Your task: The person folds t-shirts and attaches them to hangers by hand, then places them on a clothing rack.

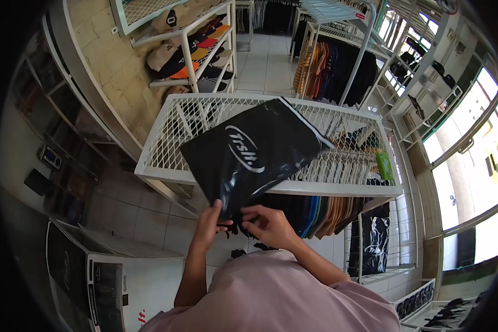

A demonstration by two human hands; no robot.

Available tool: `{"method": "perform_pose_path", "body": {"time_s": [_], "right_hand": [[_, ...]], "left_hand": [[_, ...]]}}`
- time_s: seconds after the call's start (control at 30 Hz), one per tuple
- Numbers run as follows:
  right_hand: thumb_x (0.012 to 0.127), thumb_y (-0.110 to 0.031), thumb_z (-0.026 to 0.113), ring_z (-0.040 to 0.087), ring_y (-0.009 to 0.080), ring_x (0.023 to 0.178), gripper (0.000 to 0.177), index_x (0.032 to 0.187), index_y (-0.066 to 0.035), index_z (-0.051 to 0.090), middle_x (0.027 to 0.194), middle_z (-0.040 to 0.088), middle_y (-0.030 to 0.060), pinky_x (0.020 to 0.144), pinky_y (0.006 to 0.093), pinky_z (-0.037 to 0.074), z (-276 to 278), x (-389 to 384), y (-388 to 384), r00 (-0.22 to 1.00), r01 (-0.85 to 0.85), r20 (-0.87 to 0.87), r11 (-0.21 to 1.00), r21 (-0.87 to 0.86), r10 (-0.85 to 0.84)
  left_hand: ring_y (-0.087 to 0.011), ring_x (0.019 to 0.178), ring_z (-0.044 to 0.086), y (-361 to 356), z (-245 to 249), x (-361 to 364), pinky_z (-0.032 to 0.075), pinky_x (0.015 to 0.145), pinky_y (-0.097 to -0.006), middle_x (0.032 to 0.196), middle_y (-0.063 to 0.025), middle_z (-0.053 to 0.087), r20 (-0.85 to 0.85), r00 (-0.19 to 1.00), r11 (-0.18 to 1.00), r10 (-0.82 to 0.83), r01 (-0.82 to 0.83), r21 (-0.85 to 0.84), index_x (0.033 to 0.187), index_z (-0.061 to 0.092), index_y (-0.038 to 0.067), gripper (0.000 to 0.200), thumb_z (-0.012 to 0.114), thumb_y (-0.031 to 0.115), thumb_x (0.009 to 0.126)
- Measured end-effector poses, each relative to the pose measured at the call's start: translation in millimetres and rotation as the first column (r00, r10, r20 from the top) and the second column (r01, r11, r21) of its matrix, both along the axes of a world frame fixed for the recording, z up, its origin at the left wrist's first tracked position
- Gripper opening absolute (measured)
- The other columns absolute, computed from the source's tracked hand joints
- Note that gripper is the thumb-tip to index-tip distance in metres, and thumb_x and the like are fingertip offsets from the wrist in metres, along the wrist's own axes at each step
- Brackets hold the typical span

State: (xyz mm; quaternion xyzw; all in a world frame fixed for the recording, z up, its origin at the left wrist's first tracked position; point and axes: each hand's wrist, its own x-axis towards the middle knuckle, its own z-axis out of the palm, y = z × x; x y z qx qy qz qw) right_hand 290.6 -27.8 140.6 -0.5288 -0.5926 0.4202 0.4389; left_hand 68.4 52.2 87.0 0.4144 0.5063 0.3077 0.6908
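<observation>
Fingers, left hand [207, 226], right hand [266, 222], pinch glossy black bag [249, 152] (flat) on mesh rack [166, 135].

Room to pass over mesh rack top [169, 141] at centre left; blocked mid-frame by black bag [249, 155], at right by green packet [384, 166].

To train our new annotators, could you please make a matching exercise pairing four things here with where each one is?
Things:
1. black glossy plastic bag with white logo
2. small green packet
3. stacked caps in mixed colours
4. row of hanging coloured shirts
Places:
A. on the white wall shelf
B. under the white wire-mesh rack top
C. gripped at its near edge by the left hand and right hand
D. at that rack top's right edge
Pairs: 1-C, 2-D, 3-A, 4-B.
</observation>
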Motion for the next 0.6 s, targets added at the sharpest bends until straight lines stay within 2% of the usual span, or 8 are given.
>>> {"method": "perform_pose_path", "body": {"time_s": [0.1, 0.13, 0.17, 0.2, 0.27, 0.37, 0.5, 0.6], "right_hand": [[0.093, -0.011, 0.08, 0.071, 0.0124, 0.074, 0.036, 0.128, -0.004, 0.074, 0.094, 0.078, 0.0095, 0.068, 0.0282, 0.057, -4, 24, 23, 0.978, 0.124, 0.126, 0.954, 0.271, -0.163], [0.094, -0.012, 0.077, 0.072, 0.0176, 0.076, 0.03, 0.123, -0.003, 0.074, 0.097, 0.076, 0.0127, 0.07, 0.0321, 0.059, 7, 38, 31, 0.937, 0.247, 0.189, 0.94, 0.236, -0.293], [0.093, -0.01, 0.073, 0.074, 0.0351, 0.088, 0.021, 0.113, -0.001, 0.074, 0.1, 0.076, 0.0175, 0.081, 0.0432, 0.06, 7, 55, 46, 0.85, 0.335, 0.226, 0.819, 0.466, -0.476], [0.092, -0.009, 0.073, 0.07, 0.0398, 0.097, 0.021, 0.112, -0.002, 0.074, 0.102, 0.073, 0.0186, 0.087, 0.0469, 0.056, 3, 78, 60, 0.766, 0.405, 0.251, 0.747, 0.526, -0.592], [0.094, -0.022, 0.075, 0.066, 0.0402, 0.104, 0.034, 0.121, -0.002, 0.072, 0.106, 0.07, 0.0197, 0.093, 0.0495, 0.051, -6, 116, 76, 0.493, 0.464, 0.381, 0.607, 0.645, -0.782], [0.096, -0.039, 0.073, 0.067, 0.0405, 0.105, 0.051, 0.131, -0.002, 0.07, 0.108, 0.071, 0.0209, 0.093, 0.0508, 0.05, -18, 139, 82, 0.216, 0.541, 0.603, 0.608, 0.581, -0.768], [0.097, -0.05, 0.07, 0.072, 0.0411, 0.099, 0.053, 0.115, 0.0, 0.079, 0.103, 0.076, 0.0241, 0.091, 0.0521, 0.053, -19, 138, 85, 0.47, 0.552, 0.646, 0.771, 0.318, -0.602], [0.096, -0.031, 0.064, 0.072, 0.0448, 0.096, 0.038, 0.107, 0.001, 0.08, 0.099, 0.075, 0.0272, 0.091, 0.0527, 0.054, -25, 134, 91, 0.612, 0.533, 0.466, 0.768, 0.355, -0.639]], "left_hand": [[-0.0173, 0.081, 0.077, 4, 18, -5, 0.057, 0.061, -0.0235, 0.105, -0.0069, 0.074, -0.01, 0.982, 0.969, 0.189, -0.185, 0.165, 0.124, 0.065, 0.005, 0.041, 0.068, 0.042, 0.107], [-0.0157, 0.077, 0.076, 10, 10, -11, 0.055, 0.059, -0.0227, 0.101, -0.0059, 0.074, 0.0, 0.974, 0.958, 0.228, -0.224, 0.18, 0.119, 0.066, 0.003, 0.033, 0.075, 0.03, 0.103], [-0.0147, 0.076, 0.075, 14, 13, -15, 0.054, 0.059, -0.0226, 0.1, -0.0059, 0.074, -0.039, 0.968, 0.936, 0.25, -0.231, 0.264, 0.116, 0.067, 0.003, 0.031, 0.076, 0.029, 0.103], [-0.0136, 0.075, 0.074, 20, 16, -17, 0.052, 0.058, -0.0225, 0.099, -0.0059, 0.074, -0.073, 0.959, 0.908, 0.274, -0.233, 0.347, 0.113, 0.067, 0.002, 0.029, 0.076, 0.028, 0.102], [-0.013, 0.079, 0.073, 39, 17, -26, 0.053, 0.063, -0.0276, 0.095, -0.0061, 0.074, -0.18, 0.914, 0.833, 0.365, -0.234, 0.502, 0.108, 0.069, -0.002, 0.029, 0.077, 0.025, 0.101], [-0.0237, 0.083, 0.074, 78, 11, -39, 0.056, 0.074, -0.0365, 0.091, -0.0097, 0.073, -0.256, 0.817, 0.607, 0.517, -0.139, 0.783, 0.112, 0.07, -0.005, 0.037, 0.079, 0.028, 0.099], [-0.0383, 0.099, 0.07, 111, 15, -39, 0.055, 0.09, -0.0463, 0.101, -0.0181, 0.071, -0.403, 0.643, 0.525, 0.652, 0.0, 0.851, 0.121, 0.071, -0.006, 0.049, 0.081, 0.035, 0.095], [-0.0406, 0.113, 0.066, 128, 29, -41, 0.053, 0.098, -0.0496, 0.119, -0.0208, 0.068, -0.543, 0.551, 0.583, 0.634, 0.12, 0.803, 0.125, 0.072, -0.004, 0.056, 0.082, 0.041, 0.093]]}}
